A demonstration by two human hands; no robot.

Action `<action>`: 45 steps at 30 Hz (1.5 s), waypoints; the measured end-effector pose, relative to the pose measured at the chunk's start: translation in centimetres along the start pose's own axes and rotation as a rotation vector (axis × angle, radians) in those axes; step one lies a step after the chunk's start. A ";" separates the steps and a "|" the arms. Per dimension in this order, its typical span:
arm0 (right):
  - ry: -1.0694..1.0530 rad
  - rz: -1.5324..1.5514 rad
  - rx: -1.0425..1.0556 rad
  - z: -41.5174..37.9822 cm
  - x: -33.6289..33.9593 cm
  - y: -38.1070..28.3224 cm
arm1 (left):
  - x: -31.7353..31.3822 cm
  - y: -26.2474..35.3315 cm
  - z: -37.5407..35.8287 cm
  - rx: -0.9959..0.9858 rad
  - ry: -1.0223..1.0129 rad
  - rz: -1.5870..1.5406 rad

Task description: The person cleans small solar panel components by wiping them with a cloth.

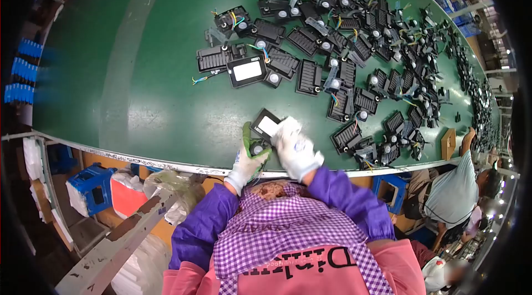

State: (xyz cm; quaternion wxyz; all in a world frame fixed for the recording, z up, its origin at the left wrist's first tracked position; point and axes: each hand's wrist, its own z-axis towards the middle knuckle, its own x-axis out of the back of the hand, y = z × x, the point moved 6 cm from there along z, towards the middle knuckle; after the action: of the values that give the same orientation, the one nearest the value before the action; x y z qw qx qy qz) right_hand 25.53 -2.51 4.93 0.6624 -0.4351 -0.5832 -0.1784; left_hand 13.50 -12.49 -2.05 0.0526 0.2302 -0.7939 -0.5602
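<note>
My left hand point(247, 159), in a white glove with green fingers, is closed around the sensor end of a small black floodlight point(259, 128). The lamp is tilted above the green table near its front edge, its pale front panel facing up. Its round sensor point(257, 149) shows between my thumb and fingers. My right hand point(296, 153), in a white glove, has its fingers bunched on a crumpled white cloth point(288, 127) at the lamp's right side. That hand and the cloth cover part of the panel. Nearest beyond my hands lies another floodlight point(247, 71), face up.
Many black floodlights point(308, 76) with coloured wires are spread over the green table point(166, 84) at the back and right. A small cardboard box point(448, 143) stands at the right edge, near another person's arm point(468, 141). Blue stools point(91, 187) stand below the table.
</note>
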 end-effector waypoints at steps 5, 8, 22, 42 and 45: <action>-0.114 0.185 -0.204 3.2 -2.2 3.5 | 1.0 -2.2 -0.1 0.065 -0.122 0.298; -0.281 0.151 -0.059 2.0 -0.8 1.3 | 0.9 0.7 0.3 -0.028 -0.027 0.137; -0.297 0.025 0.142 6.2 -2.4 -2.1 | 1.8 -1.7 2.7 -0.029 -0.157 0.289; -0.410 -0.034 0.236 8.6 -2.6 -5.6 | 2.0 -2.7 2.8 0.069 -0.273 0.224; -0.241 0.013 0.400 10.3 -0.1 -7.3 | 1.6 1.0 2.3 0.111 -0.236 0.123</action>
State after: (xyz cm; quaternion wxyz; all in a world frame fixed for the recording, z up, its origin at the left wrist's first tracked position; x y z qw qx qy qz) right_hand 13.75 1.46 6.87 0.6622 -0.3172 -0.6789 -0.0018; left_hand 10.99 -10.89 -2.25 -0.0195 0.1164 -0.8369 -0.5345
